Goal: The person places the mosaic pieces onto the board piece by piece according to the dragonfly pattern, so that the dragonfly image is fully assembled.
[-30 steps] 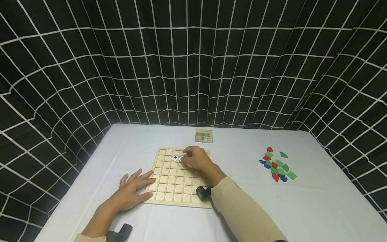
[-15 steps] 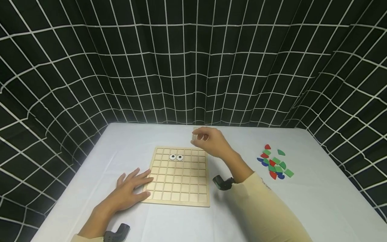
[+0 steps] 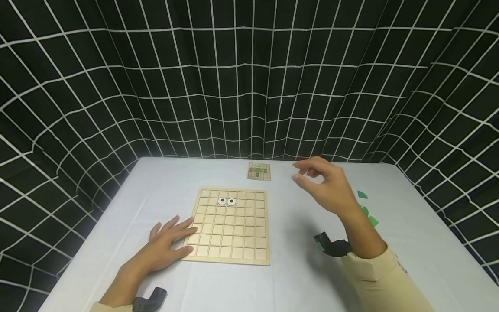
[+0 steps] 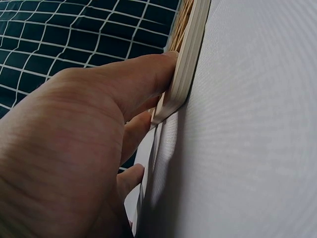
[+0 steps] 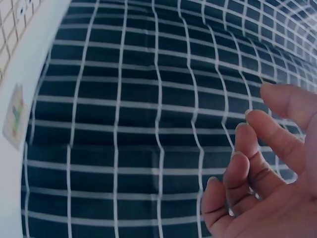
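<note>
A square wooden grid board (image 3: 230, 234) lies on the white table. Two round eye pieces, white with black pupils, sit side by side in its second row: a left eye piece (image 3: 222, 201) and a right eye piece (image 3: 231, 202). Spread over the board's left edge, my left hand (image 3: 165, 242) rests with its fingertips on the rim; the left wrist view shows the thumb against the corner. My right hand (image 3: 325, 184) is in the air right of the board, fingers loosely bent, thumb and index finger apart. Nothing is held in it, as the right wrist view also shows.
Behind the board lies a small pattern card (image 3: 259, 171) with a coloured figure on a grid. Green pieces (image 3: 362, 194) show at the right, the others there hidden behind my right hand and wrist. A black curtain (image 3: 249, 86) with white grid lines surrounds the table.
My right hand has let go of the right eye piece, lifted off the board, passed in front of the card and moved right. The left hand has stayed on the board's edge.
</note>
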Demonstrator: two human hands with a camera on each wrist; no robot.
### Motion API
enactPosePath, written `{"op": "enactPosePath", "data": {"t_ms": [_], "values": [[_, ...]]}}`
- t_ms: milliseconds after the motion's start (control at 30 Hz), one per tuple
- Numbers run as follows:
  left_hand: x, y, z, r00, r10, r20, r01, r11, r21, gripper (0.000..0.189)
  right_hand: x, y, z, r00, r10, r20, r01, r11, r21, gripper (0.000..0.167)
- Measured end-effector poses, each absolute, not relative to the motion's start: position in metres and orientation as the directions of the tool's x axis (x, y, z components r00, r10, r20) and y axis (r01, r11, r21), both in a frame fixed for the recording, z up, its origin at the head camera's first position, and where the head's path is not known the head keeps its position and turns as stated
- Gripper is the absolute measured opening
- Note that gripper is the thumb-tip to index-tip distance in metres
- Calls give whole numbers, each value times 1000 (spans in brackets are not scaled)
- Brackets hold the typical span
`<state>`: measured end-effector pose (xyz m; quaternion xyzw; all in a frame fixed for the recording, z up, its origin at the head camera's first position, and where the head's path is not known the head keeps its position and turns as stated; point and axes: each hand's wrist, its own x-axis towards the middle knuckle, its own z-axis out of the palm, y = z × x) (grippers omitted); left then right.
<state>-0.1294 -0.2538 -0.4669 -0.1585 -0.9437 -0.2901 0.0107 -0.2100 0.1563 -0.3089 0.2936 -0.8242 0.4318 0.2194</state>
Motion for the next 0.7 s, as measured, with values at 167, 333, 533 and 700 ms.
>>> {"op": "enactPosePath", "data": {"t_ms": [167, 333, 533, 700], "values": [[-130, -254, -467, -946, 299, 128, 320, 777, 542, 48, -198, 185, -303, -689, -248, 681, -710, 418, -567, 29], [-131, -255, -468, -949, 296, 114, 309, 784, 538, 49, -197, 211, -307, -746, -152, 648, -619, 516, -592, 25], [-131, -254, -466, -949, 296, 104, 304, 788, 535, 49, -229, 262, -352, -835, -50, 548, -477, 563, -675, 24], [-131, -254, -467, -950, 292, 106, 302, 789, 535, 48, -240, 284, -372, -906, -17, 422, -339, 627, -702, 28]]}}
